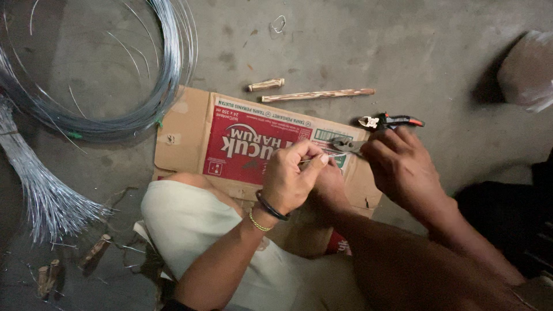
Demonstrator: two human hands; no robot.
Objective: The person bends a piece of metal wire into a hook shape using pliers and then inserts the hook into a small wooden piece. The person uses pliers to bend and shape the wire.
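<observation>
- Head view: the left hand [291,178] sits just below frame centre. Its grip is narrow, thumb and forefinger pinched on a thin wire piece [324,156] that runs toward 3 o'clock.
- The wrist of the left hand carries a black band [271,207] and a gold-coloured chain [258,222].
- The right hand [403,167] lies at 3 o'clock of the left hand, just beside it. Its grip is closed around the handles of dark pliers [347,145]; the pliers' nose points toward 9 o'clock and meets the wire piece.
- A third hand [331,187] shows between the two, partly hidden. Whose it is and how its grip stands cannot be told.
- Red-and-black cutters [390,121] lie on the floor at 12 o'clock of the right hand, near its fingertips.
- A flattened cardboard box [187,129] with a red printed panel lies on the floor under both hands.
- A knee in pale cloth [190,222] rests at 7 o'clock of the left hand, on the cardboard edge.
- Two wooden sticks, one short [266,84] and one long [318,95], lie at 12 o'clock beyond the cardboard.
- A large coil of silver wire [167,69] occupies 10 o'clock.
- A bundle of cut straight wires [40,190] lies at 9 o'clock, well apart from the hands.
</observation>
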